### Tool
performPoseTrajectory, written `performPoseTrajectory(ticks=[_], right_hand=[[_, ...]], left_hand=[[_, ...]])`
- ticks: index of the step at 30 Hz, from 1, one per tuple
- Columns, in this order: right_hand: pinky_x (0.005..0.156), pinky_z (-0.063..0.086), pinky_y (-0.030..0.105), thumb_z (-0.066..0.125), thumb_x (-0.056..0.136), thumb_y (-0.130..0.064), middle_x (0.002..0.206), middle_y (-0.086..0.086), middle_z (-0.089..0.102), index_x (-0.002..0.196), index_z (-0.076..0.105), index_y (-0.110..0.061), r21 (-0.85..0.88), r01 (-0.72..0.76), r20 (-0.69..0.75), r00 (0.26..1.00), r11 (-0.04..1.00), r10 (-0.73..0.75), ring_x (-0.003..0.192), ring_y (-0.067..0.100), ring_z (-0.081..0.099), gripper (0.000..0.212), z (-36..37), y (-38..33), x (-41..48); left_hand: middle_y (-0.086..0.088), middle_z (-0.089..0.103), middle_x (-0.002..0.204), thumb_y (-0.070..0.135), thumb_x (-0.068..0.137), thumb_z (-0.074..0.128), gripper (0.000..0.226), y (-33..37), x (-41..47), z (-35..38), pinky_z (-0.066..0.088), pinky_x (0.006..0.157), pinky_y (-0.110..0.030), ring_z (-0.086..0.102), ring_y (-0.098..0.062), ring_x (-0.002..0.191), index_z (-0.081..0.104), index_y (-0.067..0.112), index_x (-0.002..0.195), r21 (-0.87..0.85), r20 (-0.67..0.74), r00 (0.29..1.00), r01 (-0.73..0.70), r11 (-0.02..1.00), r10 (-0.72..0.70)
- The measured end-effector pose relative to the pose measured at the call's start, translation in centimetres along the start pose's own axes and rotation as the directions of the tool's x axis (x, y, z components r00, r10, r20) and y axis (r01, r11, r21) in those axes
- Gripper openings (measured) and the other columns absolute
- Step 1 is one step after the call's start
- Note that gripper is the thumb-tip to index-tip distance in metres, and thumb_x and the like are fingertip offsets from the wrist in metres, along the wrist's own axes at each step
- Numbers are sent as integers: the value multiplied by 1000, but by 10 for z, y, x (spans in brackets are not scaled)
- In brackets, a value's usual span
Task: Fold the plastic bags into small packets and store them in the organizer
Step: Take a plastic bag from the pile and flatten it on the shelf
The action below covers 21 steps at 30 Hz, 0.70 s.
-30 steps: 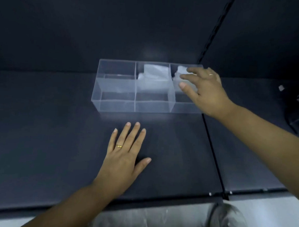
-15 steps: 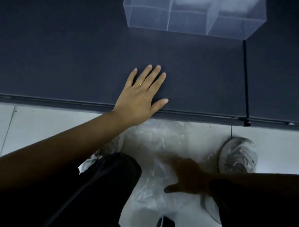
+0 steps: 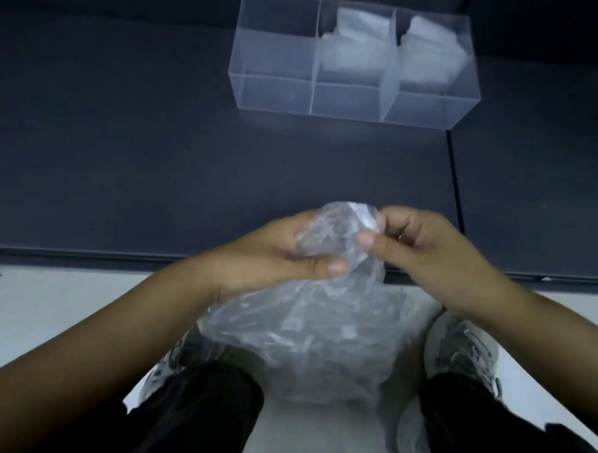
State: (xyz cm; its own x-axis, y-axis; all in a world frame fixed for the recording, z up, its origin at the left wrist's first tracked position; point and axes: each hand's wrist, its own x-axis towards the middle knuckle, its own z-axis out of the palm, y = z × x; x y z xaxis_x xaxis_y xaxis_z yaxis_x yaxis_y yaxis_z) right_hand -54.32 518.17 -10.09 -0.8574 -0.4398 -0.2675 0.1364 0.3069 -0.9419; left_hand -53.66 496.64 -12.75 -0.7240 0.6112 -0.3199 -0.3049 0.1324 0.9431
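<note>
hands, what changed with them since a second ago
The left hand lifted off the table, where it lay flat, and now grips a crumpled clear plastic bag. The right hand left the organizer, reached down to the floor, and now pinches the same bag's top with its fingers. The organizer stays put, folded packets in its middle and right compartments.

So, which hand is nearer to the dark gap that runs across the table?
Right. The right hand is just left of the gap; the left hand is farther left, beyond the plastic bag that both hands hold.
</note>
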Motion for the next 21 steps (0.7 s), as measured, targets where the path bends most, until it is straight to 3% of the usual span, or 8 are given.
performPoseTrajectory(ticks=[3, 6, 8, 13, 15, 17, 19, 21], right_hand=[[62, 40, 14, 58, 87, -32, 60, 5, 48, 66, 53, -2, -12, 43, -214, 976, 999, -44, 59, 9, 45, 38, -26, -11, 11], [65, 41, 20, 56, 90, -31, 60, 4, 48, 61, 49, -5, 50, 28, -371, 929, 998, -8, 60, 14, 46, 40, -42, -4, 19], [55, 39, 19, 55, 92, -34, 53, 5, 47, 60, 47, -1, 55, 15, -464, 886, 998, 12, 52, 14, 42, 47, -49, 3, 21], [59, 43, 27, 54, 92, -48, 59, 15, 50, 60, 49, 2, 108, -87, -583, 802, 990, 134, 55, 22, 47, 59, -71, 23, 24], [50, 43, 16, 54, 93, -45, 48, 4, 52, 52, 49, -8, 137, -146, -622, 758, 980, 199, 45, 13, 49, 55, -77, 31, 24], [44, 41, 12, 54, 96, -36, 46, -6, 55, 56, 53, -14, 186, -206, -617, 736, 961, 278, 40, 4, 48, 46, -80, 39, 24], [53, 50, 18, 54, 97, -29, 61, 0, 63, 68, 59, -12, 275, -245, -540, 760, 930, 361, 52, 8, 56, 34, -81, 44, 21], [64, 54, 26, 54, 97, -26, 75, 9, 67, 76, 61, -10, 288, -282, -454, 801, 915, 390, 66, 17, 62, 27, -81, 49, 14]], left_hand=[[-8, 71, 110, 23, 76, 73, 38, 8, 6, -2, 55, 83, -31, 68, -19, 96, 68, 12, 112, -129, -193, 979, 40, 991, -65], [-2, 72, 81, 41, 66, 75, 31, 10, 12, -13, 54, 65, -26, 66, -16, 70, 72, 15, 82, -117, -387, 920, 16, 993, -60], [1, 65, 69, 48, 66, 73, 30, 11, 15, -20, 48, 56, -22, 59, -11, 61, 69, 18, 71, -114, -473, 881, -32, 993, -26], [0, 61, 67, 48, 77, 69, 31, 10, 30, -36, 47, 66, -30, 55, -10, 62, 65, 20, 65, -16, -664, 748, 14, 1000, -21], [5, 64, 80, 35, 85, 68, 12, 7, 33, -46, 51, 79, -37, 59, -7, 73, 67, 24, 80, 218, -808, 577, 109, 970, 117], [6, 54, 105, 39, 88, 62, 26, 10, 30, -44, 44, 93, -38, 53, -10, 98, 62, 22, 107, 522, -791, 481, 208, 827, 378], [8, 46, 118, 54, 90, 52, 45, 15, 27, -26, 34, 99, -33, 44, -13, 112, 57, 20, 119, 707, -621, 559, 99, 700, 549], [16, 40, 125, 69, 84, 44, 60, 15, 27, 2, 29, 101, -30, 37, -7, 120, 53, 26, 125, 737, -488, 696, 6, 675, 527]])
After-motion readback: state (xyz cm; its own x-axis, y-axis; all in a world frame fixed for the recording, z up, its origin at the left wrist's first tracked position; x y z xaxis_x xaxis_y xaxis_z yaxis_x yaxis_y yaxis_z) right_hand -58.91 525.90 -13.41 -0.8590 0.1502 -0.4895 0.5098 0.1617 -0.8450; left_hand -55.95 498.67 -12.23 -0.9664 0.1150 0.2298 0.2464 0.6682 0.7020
